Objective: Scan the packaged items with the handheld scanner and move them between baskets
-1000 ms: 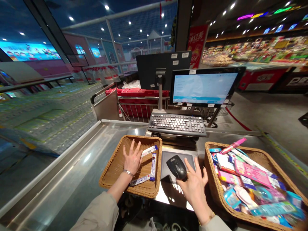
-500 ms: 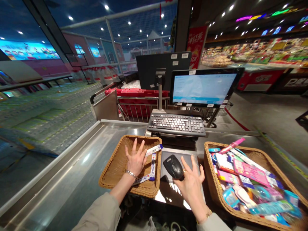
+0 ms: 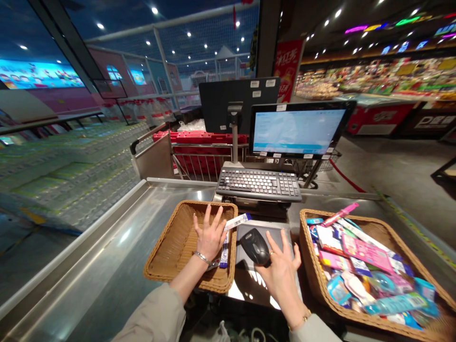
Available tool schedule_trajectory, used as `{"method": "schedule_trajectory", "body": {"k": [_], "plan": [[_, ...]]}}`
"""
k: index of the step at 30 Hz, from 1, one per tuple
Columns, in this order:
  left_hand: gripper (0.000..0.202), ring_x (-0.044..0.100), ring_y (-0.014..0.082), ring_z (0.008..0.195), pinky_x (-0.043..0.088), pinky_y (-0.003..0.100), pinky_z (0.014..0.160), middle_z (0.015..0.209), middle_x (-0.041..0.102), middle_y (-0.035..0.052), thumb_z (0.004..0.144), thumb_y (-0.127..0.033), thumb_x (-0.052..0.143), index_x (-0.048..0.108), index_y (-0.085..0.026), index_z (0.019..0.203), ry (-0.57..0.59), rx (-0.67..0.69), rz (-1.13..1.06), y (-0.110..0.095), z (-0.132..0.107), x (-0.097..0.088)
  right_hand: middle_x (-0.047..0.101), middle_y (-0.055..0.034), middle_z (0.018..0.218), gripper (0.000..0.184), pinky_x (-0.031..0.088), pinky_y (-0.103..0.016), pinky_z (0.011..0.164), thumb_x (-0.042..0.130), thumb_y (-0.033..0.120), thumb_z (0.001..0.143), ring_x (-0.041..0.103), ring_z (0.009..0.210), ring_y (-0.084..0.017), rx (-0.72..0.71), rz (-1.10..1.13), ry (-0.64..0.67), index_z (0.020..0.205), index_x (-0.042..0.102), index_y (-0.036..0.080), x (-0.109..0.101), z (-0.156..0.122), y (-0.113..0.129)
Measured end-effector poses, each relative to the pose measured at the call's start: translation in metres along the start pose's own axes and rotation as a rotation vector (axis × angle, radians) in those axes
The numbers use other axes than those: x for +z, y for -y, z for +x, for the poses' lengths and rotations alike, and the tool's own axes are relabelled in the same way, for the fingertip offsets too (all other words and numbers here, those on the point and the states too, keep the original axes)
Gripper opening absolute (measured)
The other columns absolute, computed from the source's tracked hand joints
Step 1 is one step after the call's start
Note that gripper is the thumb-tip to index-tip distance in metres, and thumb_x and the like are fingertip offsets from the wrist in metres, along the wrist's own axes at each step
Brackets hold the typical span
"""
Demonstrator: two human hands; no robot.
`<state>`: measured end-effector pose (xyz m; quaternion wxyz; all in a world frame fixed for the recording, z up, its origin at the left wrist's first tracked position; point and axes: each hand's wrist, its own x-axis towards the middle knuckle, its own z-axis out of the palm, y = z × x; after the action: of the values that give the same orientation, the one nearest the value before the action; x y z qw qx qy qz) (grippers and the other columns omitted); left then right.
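- A slim white packet with a dark-blue end [image 3: 238, 221] juts out to the right of the left hand [image 3: 210, 237], from beside its forefinger; it slants over the right rim of a brown woven rectangular basket [image 3: 166, 230], blue end farthest from the hand;
- the left hand is palm down, thumb hidden; thumb and forefinger seem pinched together on the packet, while the other fingers stand apart;
- a black rounded plastic scanner [image 3: 255, 246] is just left of the right hand [image 3: 283, 273], between the two hands; the right hand seems clamped on its largely hidden handle, other fingers fanned apart; scanner and packet are near each other;
- the step in hand, as I judge it, is lining up packet and scanner; the next move would call for a steady pinch and an unblocked path between them;
- just right of the left wrist, inside the basket, lies a white-and-blue patterned strip [image 3: 224, 251], partly covered;
- right of the right hand is a brown woven basket of bright mixed packages [image 3: 313, 259];
- ahead of both hands is a black keyboard with pale keys [image 3: 259, 183]; beyond it, a lit black-framed monitor [image 3: 295, 128];
- a shiny steel desk [image 3: 124, 261] stretches left of the left hand.
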<state>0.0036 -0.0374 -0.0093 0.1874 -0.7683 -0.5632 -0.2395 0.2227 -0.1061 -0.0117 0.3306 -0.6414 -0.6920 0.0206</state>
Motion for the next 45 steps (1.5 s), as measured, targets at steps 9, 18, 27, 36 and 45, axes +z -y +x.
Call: {"method": "schedule_trajectory", "body": {"k": [9, 18, 27, 36, 45], "plan": [[0.024, 0.011, 0.0317, 0.15, -0.014, 0.066, 0.115, 0.149, 0.045, -0.0005, 0.089, -0.036, 0.056, 0.07, -0.03, 0.107, -0.01, 0.04, 0.0, -0.014, 0.009, 0.004, 0.06, -0.0029, 0.135, 0.007, 0.009, -0.062, 0.112, 0.062, 0.024, 0.071, 0.024, 0.144, -0.036, 0.062, -0.03, 0.027, 0.074, 0.068, 0.023, -0.01, 0.001, -0.001], [0.024, 0.011, 0.0335, 0.149, -0.014, 0.067, 0.114, 0.15, 0.044, -0.0009, 0.088, -0.036, 0.056, 0.07, -0.031, 0.108, -0.021, 0.078, 0.009, -0.021, 0.016, 0.011, 0.058, 0.0011, 0.137, 0.008, 0.008, -0.062, 0.113, 0.064, 0.023, 0.068, 0.022, 0.146, -0.033, 0.092, 0.001, 0.014, 0.074, 0.069, 0.025, -0.008, -0.002, -0.013], [0.026, 0.013, 0.0334, 0.149, -0.016, 0.065, 0.115, 0.151, 0.043, -0.001, 0.089, -0.036, 0.055, 0.069, -0.031, 0.11, -0.014, 0.091, -0.005, -0.028, 0.021, 0.012, 0.059, 0.0007, 0.135, 0.008, 0.008, -0.062, 0.113, 0.065, 0.022, 0.067, 0.025, 0.144, -0.034, 0.123, 0.009, 0.001, 0.074, 0.069, 0.025, -0.012, 0.0, -0.013], [0.024, 0.014, 0.0338, 0.149, -0.015, 0.066, 0.114, 0.151, 0.042, -0.0016, 0.09, -0.036, 0.054, 0.07, -0.03, 0.107, -0.012, 0.095, -0.026, -0.032, 0.025, 0.016, 0.061, -0.0004, 0.134, 0.015, 0.009, -0.062, 0.112, 0.064, 0.022, 0.068, 0.026, 0.144, -0.035, 0.115, -0.006, -0.01, 0.081, 0.071, 0.025, -0.014, -0.001, -0.017], [0.023, 0.015, 0.034, 0.148, -0.015, 0.066, 0.114, 0.151, 0.042, -0.0016, 0.09, -0.037, 0.055, 0.069, -0.03, 0.108, -0.014, 0.107, -0.015, -0.036, 0.027, 0.019, 0.064, -0.0005, 0.129, 0.015, 0.01, -0.061, 0.112, 0.063, 0.021, 0.066, 0.031, 0.141, -0.034, 0.116, -0.019, -0.032, 0.079, 0.07, 0.025, -0.017, -0.002, -0.019]]}}
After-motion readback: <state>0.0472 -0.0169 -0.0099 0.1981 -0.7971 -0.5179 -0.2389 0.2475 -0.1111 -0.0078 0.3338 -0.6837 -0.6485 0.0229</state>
